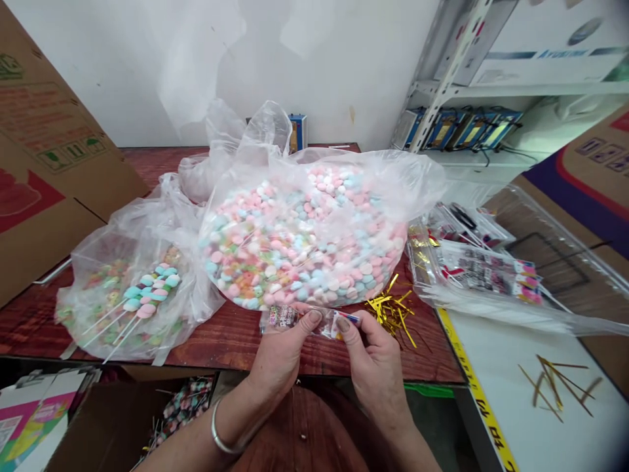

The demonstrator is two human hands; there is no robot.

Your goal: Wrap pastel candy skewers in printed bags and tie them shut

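Observation:
A small clear plastic bag with printing [282, 317] is stretched between my two hands at the table's front edge. My left hand [281, 357], with a silver bangle at the wrist, pinches its left part under the thumb. At its right end my right hand [376, 367] closes thumb and fingers on it. Just beyond lies a big clear bag of pastel candies [304, 249]. To the right of my hands is a loose pile of gold twist ties [392, 311]. Candy skewers on white sticks [152, 292] rest on another clear bag [88, 314] at the left.
Cardboard boxes flank the table, one at left [59, 151] and one at right [580, 190]. Printed packaging bags [486, 269] lie at right. More twist ties [557, 387] are on a white surface with a yellow measuring tape [479, 400]. Below left, an open carton [98, 426] holds candy sticks.

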